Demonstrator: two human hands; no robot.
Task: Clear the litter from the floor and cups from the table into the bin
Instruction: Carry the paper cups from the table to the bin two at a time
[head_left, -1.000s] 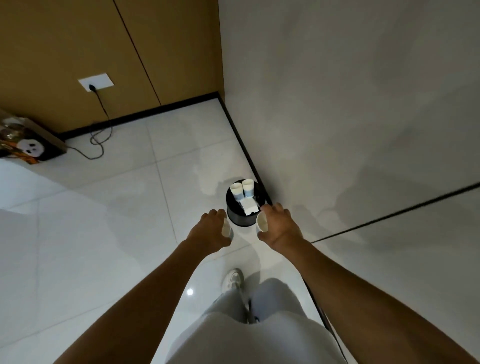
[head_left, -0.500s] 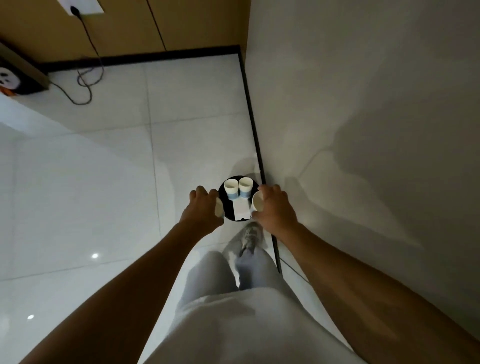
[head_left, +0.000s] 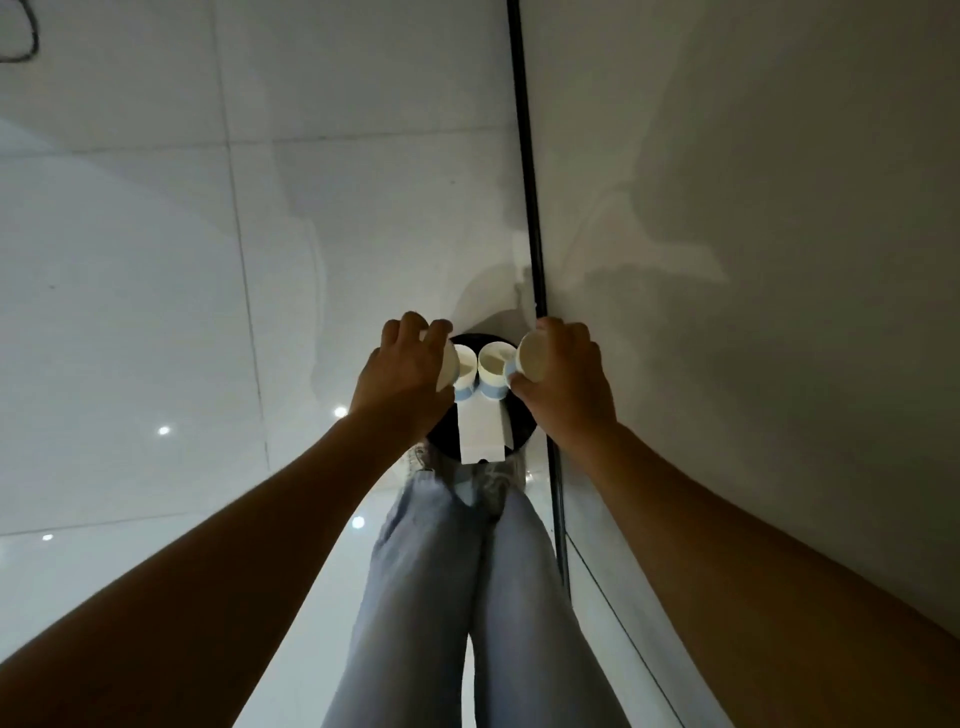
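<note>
White tiled floor (head_left: 156, 260); hands (head_left: 402, 382) (head_left: 566, 384) hold unmarked cups (head_left: 447, 371) (head_left: 532, 356) over bin (head_left: 522, 431).

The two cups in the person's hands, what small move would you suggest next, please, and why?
Probably let go of both. The left hand and right hand each hold a paper cup, left cup and right cup, over the black bin, which already holds two cups and white paper.

The person is wearing loose, pale blue-grey fabric trousers (head_left: 467, 597) covering both legs. Both forearms are showing bare, with no sleeves in view. Light-coloured lace-up shoes (head_left: 493, 480) are peeking out below the trouser hems.
</note>
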